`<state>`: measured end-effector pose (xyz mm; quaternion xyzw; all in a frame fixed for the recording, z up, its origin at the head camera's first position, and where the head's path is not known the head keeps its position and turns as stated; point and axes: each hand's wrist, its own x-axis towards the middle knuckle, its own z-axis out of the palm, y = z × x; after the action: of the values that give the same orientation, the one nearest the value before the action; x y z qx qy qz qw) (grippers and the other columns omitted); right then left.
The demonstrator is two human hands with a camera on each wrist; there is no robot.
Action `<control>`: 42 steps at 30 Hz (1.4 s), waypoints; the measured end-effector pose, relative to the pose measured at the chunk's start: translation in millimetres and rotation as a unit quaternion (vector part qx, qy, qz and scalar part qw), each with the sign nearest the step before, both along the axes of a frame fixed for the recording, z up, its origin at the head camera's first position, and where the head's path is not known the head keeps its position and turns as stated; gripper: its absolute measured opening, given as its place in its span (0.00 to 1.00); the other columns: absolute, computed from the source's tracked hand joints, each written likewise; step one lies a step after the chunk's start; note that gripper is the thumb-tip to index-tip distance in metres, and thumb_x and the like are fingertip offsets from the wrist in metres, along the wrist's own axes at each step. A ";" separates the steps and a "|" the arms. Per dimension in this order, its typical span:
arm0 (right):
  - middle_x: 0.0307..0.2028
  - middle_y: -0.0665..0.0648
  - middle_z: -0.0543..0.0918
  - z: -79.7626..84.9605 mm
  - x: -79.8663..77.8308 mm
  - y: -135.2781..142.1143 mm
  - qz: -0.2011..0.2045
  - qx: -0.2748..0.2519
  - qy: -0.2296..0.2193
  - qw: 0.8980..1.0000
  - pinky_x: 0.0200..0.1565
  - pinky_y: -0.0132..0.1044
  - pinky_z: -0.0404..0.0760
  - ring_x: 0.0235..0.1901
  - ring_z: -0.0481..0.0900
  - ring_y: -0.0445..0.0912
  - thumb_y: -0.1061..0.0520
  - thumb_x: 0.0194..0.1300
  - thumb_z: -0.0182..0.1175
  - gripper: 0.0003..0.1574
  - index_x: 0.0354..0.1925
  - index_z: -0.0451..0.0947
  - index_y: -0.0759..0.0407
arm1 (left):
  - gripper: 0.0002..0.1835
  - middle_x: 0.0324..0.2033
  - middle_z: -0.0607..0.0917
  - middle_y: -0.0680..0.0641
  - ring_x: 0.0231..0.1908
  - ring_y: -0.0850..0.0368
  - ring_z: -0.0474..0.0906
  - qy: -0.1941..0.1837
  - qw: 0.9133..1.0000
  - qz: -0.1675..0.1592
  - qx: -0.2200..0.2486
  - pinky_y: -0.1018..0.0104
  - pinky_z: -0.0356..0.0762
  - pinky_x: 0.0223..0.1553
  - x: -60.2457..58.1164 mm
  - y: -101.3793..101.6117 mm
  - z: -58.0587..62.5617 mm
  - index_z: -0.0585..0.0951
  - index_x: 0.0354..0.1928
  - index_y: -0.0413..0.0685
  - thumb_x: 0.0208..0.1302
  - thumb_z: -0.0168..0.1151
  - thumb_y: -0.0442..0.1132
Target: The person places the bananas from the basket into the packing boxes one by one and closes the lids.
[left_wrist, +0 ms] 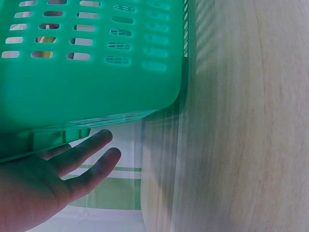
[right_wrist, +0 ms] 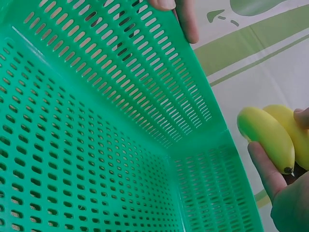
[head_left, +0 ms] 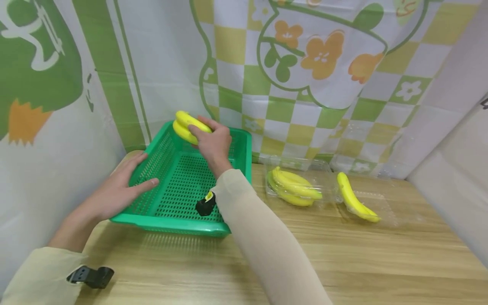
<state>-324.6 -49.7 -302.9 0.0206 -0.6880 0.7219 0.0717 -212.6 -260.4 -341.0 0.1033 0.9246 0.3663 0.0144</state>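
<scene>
My right hand (head_left: 215, 146) grips a pair of yellow bananas (head_left: 184, 127) above the far end of a green plastic basket (head_left: 175, 224). In the right wrist view, fingers and thumb hold the bananas (right_wrist: 270, 137) from both sides, just beyond the basket's rim. My left hand (head_left: 118, 190) holds the basket's left rim, thumb on the inner side and fingers outside. The left wrist view shows those fingers (left_wrist: 91, 164) stretched out below the rim. Inside the basket, the perforated bottom (head_left: 187, 186) shows no fruit; my right forearm hides part of it.
To the right, a clear plastic clamshell box (head_left: 324, 165) holds several bananas (head_left: 293, 186). A single banana (head_left: 354, 201) lies on its open lid. Behind the wooden table (head_left: 362, 258) hangs a patterned cloth (head_left: 267, 114). Small black wrist cameras sit at both sleeves.
</scene>
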 end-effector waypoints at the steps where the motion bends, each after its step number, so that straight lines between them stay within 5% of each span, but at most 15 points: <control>1: 0.52 0.55 0.88 0.4 0.2 -0.3 -0.002 0.002 -0.003 1.000 0.42 0.44 0.93 0.41 0.87 0.45 0.56 0.66 0.75 0.23 0.59 0.89 0.48 | 0.50 0.85 0.37 0.32 0.81 0.20 0.36 0.000 1.000 0.000 0.001 0.12 0.47 0.68 0.2 0.0 0.0 0.37 0.87 0.46 0.81 0.53 0.59; 19: 0.58 0.57 0.86 12.6 4.1 -1.0 -0.027 -0.002 -0.042 0.999 0.45 0.48 0.93 0.42 0.88 0.48 0.57 0.65 0.76 0.24 0.60 0.88 0.51 | 0.50 0.85 0.39 0.32 0.82 0.21 0.37 -0.003 1.000 0.007 -0.004 0.13 0.48 0.69 1.5 0.2 1.5 0.38 0.87 0.46 0.81 0.53 0.61; 29: 0.58 0.52 0.87 19.6 5.1 7.0 -0.014 -0.002 -0.053 0.998 0.33 0.34 0.91 0.43 0.89 0.46 0.58 0.64 0.77 0.23 0.58 0.89 0.49 | 0.50 0.85 0.39 0.32 0.82 0.21 0.37 -0.003 1.000 0.011 -0.008 0.13 0.48 0.69 0.8 0.2 1.4 0.39 0.87 0.46 0.81 0.54 0.60; 42: 0.58 0.54 0.85 30.1 7.2 30.6 0.012 -0.025 -0.024 0.999 0.50 0.51 0.92 0.48 0.89 0.50 0.59 0.66 0.75 0.23 0.59 0.88 0.53 | 0.50 0.85 0.40 0.32 0.82 0.21 0.37 0.001 1.000 0.006 0.000 0.13 0.48 0.70 0.3 -0.3 0.7 0.39 0.87 0.47 0.81 0.54 0.59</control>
<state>-317.4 -19.1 -272.8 0.0098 -0.6709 0.7400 0.0466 -212.2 -260.7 -340.3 0.0977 0.9253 0.3662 0.0113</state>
